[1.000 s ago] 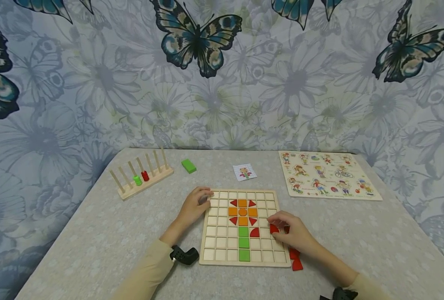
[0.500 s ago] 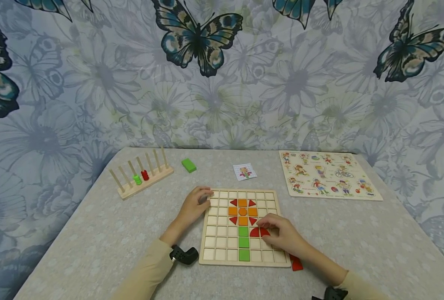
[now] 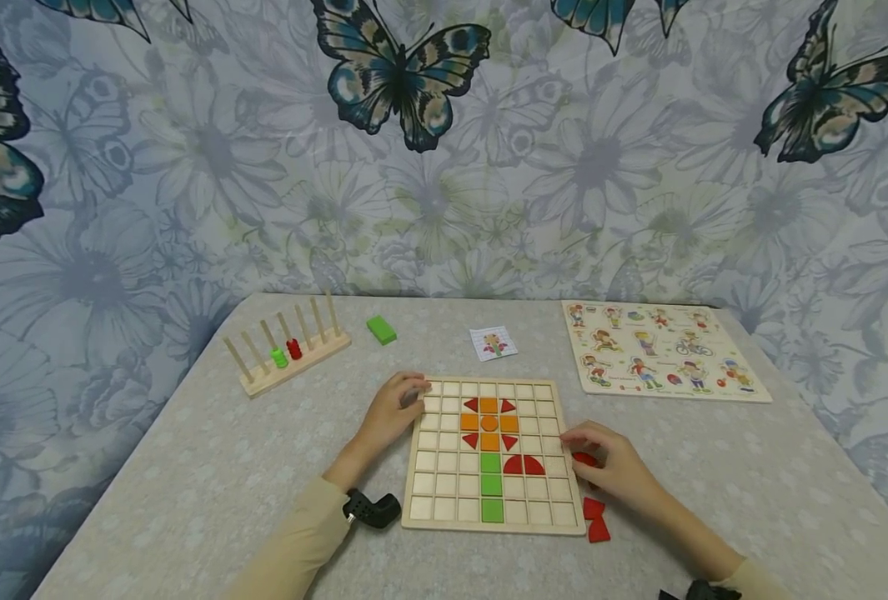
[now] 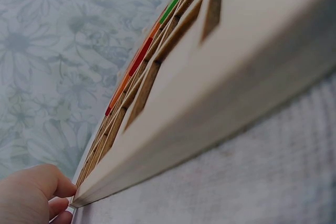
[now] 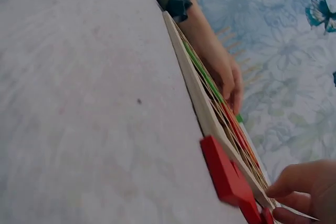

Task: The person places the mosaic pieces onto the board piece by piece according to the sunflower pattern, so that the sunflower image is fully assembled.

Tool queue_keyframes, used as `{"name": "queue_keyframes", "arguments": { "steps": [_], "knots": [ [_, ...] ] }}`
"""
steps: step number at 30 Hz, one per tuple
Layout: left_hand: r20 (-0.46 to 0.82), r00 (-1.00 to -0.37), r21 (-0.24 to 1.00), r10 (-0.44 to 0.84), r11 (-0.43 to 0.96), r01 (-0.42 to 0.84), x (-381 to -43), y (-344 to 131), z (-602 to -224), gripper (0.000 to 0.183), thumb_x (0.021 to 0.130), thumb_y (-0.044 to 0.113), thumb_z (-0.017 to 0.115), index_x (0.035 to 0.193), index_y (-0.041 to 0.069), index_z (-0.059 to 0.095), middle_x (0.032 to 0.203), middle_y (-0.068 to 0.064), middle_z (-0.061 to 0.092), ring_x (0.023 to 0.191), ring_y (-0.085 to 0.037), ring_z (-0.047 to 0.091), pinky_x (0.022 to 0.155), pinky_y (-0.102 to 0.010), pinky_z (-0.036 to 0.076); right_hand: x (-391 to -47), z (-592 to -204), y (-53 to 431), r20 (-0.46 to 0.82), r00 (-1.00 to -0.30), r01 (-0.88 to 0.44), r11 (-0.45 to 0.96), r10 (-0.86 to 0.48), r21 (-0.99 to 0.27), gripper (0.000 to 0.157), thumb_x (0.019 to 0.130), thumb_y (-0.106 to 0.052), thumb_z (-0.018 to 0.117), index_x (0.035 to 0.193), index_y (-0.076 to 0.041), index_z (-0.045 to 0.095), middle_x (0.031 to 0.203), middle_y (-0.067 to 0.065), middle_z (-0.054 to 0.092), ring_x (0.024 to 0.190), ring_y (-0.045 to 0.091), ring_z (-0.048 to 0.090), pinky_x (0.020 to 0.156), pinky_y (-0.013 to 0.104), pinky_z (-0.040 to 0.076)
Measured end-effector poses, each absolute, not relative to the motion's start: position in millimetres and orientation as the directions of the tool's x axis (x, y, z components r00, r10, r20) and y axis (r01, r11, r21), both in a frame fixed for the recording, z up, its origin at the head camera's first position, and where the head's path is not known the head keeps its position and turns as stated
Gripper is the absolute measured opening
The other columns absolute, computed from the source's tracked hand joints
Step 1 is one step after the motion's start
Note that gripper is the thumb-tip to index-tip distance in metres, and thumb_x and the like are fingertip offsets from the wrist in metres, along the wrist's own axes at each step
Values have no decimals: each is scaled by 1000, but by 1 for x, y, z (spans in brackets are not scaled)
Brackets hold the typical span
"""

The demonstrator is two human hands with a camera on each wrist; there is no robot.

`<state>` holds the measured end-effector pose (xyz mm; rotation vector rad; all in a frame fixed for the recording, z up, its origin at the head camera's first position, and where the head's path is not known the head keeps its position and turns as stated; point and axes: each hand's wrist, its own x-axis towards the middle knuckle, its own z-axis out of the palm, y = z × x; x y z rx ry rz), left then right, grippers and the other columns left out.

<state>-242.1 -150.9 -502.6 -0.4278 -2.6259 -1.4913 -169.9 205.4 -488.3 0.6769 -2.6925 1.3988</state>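
My left hand holds the far left corner of a wooden grid board, its fingertips on the edge. In the left wrist view, the left hand grips that corner. Orange squares, red triangles and green squares lie in the cells. Two red quarter-round pieces sit side by side right of the green column. At the board's right edge, my right hand reaches with spread, bent fingers around another red piece; no firm pinch shows.
Other red pieces lie by the board's near right corner. Farther back are a pegged wooden stand with green and red beads, a green block, a small pattern card and a picture puzzle board.
My right hand has set a red quarter-round piece beside the first one, let go, and drawn back right to the red pieces. The left hand stays on the corner.
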Motion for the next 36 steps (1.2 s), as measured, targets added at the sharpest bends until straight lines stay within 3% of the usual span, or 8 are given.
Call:
{"name": "queue_keyframes", "arguments": {
  "steps": [5,13,18,25,36],
  "knots": [
    [235,-952,815,196,494,303,-244,-152,-503,27,88,7,61,114,5,66,130,-11,56,128,-30,49,110,-46,39,-168,-490,218,247,-894,-417,488,-374,-767,34,77,4,72,110,-4,65,106,10,65,96,2,61,83,15,52],
    [231,-952,809,201,504,303,-245,-155,-503,27,88,7,61,115,5,66,130,-11,56,129,-29,48,110,-47,38,-167,-490,215,269,-898,-420,501,-347,-756,31,78,-6,75,108,-6,67,102,8,66,87,8,62,74,19,53],
    [224,-954,816,199,497,295,-244,-155,-503,27,89,7,60,115,4,66,130,-11,55,129,-29,48,110,-45,40,-169,-494,216,341,-886,-463,554,-314,-692,32,75,3,74,105,-7,68,99,5,67,84,9,60,72,20,53],
    [211,-958,825,196,490,282,-243,-153,-502,27,88,7,61,115,5,66,131,-11,55,130,-29,47,110,-46,40,-168,-495,221,363,-920,-368,657,-151,-658,34,73,12,69,101,-6,69,89,2,68,75,5,54,66,18,51],
    [215,-956,816,201,500,289,-244,-151,-503,28,88,8,61,116,7,66,132,-9,55,130,-29,47,110,-49,38,-166,-492,221,333,-886,-461,542,-322,-703,37,73,-1,78,108,-6,67,101,7,67,83,8,60,71,19,52]
  ]
}}
